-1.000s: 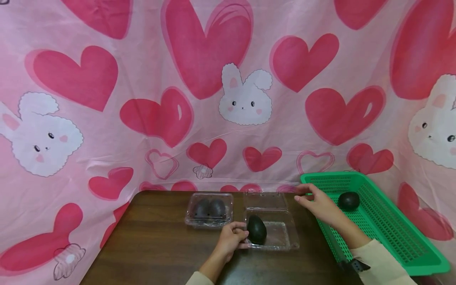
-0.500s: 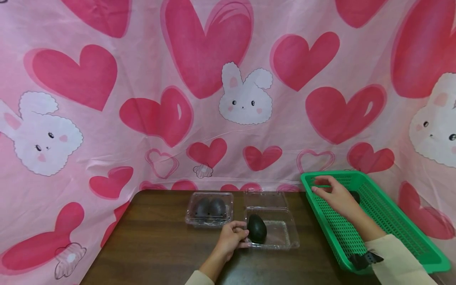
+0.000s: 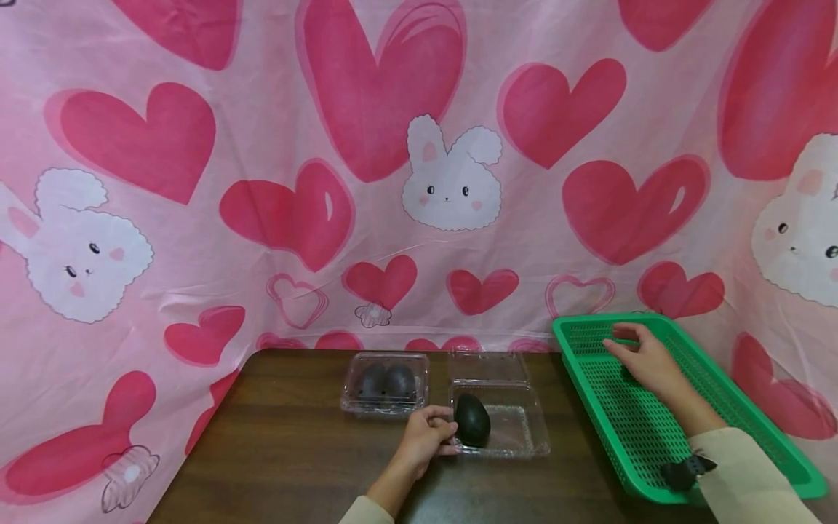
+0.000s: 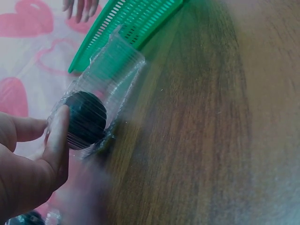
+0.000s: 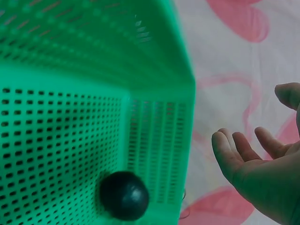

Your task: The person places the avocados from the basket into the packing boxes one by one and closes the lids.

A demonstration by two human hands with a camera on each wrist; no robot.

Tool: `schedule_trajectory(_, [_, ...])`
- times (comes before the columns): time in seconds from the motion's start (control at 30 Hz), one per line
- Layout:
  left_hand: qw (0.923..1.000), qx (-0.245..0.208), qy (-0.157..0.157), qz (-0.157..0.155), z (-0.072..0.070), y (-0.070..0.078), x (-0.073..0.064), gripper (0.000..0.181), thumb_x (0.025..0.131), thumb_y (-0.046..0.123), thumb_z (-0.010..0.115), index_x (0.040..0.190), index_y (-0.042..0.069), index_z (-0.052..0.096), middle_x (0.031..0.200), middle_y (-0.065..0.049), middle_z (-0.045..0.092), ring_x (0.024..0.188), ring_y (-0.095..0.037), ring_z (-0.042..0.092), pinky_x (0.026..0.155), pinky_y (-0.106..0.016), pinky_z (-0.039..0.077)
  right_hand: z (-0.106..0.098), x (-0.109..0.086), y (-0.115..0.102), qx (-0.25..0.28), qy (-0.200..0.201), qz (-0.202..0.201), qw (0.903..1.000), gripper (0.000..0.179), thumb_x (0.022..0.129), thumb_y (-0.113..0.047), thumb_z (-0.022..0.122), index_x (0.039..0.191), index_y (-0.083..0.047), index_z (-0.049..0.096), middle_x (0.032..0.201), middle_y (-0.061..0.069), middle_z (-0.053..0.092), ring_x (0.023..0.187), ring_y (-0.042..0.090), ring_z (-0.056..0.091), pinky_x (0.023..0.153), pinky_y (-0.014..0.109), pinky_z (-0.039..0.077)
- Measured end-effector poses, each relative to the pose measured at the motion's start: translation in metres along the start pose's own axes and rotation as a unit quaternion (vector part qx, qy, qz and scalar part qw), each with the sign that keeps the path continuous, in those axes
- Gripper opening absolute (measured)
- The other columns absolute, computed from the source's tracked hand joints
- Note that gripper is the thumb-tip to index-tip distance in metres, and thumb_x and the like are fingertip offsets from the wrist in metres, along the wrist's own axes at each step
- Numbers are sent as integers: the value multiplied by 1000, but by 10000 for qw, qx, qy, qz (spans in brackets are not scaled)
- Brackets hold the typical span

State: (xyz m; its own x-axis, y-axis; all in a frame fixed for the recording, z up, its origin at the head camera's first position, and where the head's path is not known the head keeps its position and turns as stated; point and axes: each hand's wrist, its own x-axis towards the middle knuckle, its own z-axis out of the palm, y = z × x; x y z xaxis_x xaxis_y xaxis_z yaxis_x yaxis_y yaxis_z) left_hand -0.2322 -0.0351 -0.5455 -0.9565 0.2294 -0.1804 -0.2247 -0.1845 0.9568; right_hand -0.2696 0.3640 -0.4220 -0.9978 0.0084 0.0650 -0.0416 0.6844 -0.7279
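My left hand [image 3: 425,439] pinches the left wall of a clear plastic clamshell box [image 3: 513,429], whose lid [image 3: 487,367] lies folded back behind it. One dark green avocado [image 3: 473,421] sits in the box's left half, right by my fingertips; the left wrist view shows this avocado [image 4: 86,119] through the plastic. Over the green basket [image 3: 605,429] hovers my right hand [image 3: 651,360], fingers loosely bent and holding nothing. Beneath that hand another avocado [image 5: 124,196] lies on the basket floor near its far end, mostly hidden in the head view.
A closed clamshell box [image 3: 385,386] with two avocados stands to the left of the open one. The wooden table [image 3: 294,437] ends at a pink heart-patterned cloth [image 3: 452,291] hung behind and at both sides.
My right hand has moved right, from beside the basket's left rim to over its inside, now covering most of the avocado there. The left hand and both boxes have stayed put.
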Motion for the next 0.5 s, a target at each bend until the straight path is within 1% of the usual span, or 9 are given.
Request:
schedule_trajectory(0.07, [10000, 7, 13, 7, 0, 0, 0, 34, 94, -8, 65, 125, -16, 55, 76, -2, 56, 63, -12, 59, 59, -30, 63, -3, 1, 6, 56, -10, 109, 9999, 74, 108, -41, 50, 154, 12, 25, 150, 39, 36, 133, 60, 43, 100, 58, 54])
schedule_trajectory(0.13, [10000, 2, 28, 10, 0, 0, 0, 34, 93, -8, 65, 125, -16, 55, 76, -2, 56, 63, -12, 59, 59, -30, 63, -6, 3, 12, 106, -21, 201, 9997, 76, 108, -42, 49, 154, 13, 24, 150, 40, 35, 131, 59, 46, 97, 51, 58])
schedule_trajectory(0.23, [10000, 11, 33, 17, 0, 0, 0, 34, 94, -8, 65, 125, -16, 56, 77, -3, 57, 63, -12, 59, 60, -30, 64, -10, 5, 22, 161, -11, 310, 9994, 78, 108, -43, 49, 154, 14, 22, 149, 41, 34, 126, 55, 52, 87, 37, 63])
schedule_trajectory(0.27, [10000, 9, 31, 16, 0, 0, 0, 34, 94, -8, 65, 125, -16, 56, 77, -3, 56, 63, -12, 59, 60, -30, 64, -12, 5, 24, 159, 2, 349, 9993, 78, 108, -43, 48, 154, 15, 22, 149, 41, 34, 124, 55, 54, 86, 36, 63])
schedule_trajectory(0.3, [10000, 8, 28, 16, 0, 0, 1, 33, 94, -8, 65, 125, -16, 56, 77, -3, 56, 63, -12, 59, 60, -30, 64, -14, 5, 27, 154, 12, 387, 9991, 78, 108, -42, 48, 154, 15, 21, 149, 42, 33, 123, 55, 56, 83, 33, 62])
schedule_trajectory(0.4, [10000, 3, 22, 16, -1, -1, 0, 33, 94, -8, 65, 124, -16, 56, 77, -3, 56, 62, -12, 59, 59, -30, 63, -18, 6, 34, 213, 48, 515, 9984, 79, 109, -42, 47, 154, 17, 19, 150, 43, 31, 123, 56, 54, 77, 23, 60])
schedule_trajectory(0.47, [10000, -4, 14, 3, -1, 0, 0, 33, 93, -8, 65, 125, -16, 56, 77, -3, 56, 63, -12, 59, 59, -29, 63, -20, 6, 38, 205, 89, 610, 9979, 80, 109, -43, 45, 154, 17, 18, 150, 44, 29, 124, 57, 52, 77, 25, 59])
schedule_trajectory(0.5, [10000, 1, 9, 2, -1, 0, 0, 33, 94, -8, 65, 125, -16, 56, 76, -3, 56, 62, -11, 59, 59, -29, 63, -21, 6, 40, 218, 98, 661, 9975, 81, 109, -44, 45, 154, 17, 17, 151, 44, 28, 126, 57, 49, 82, 30, 60])
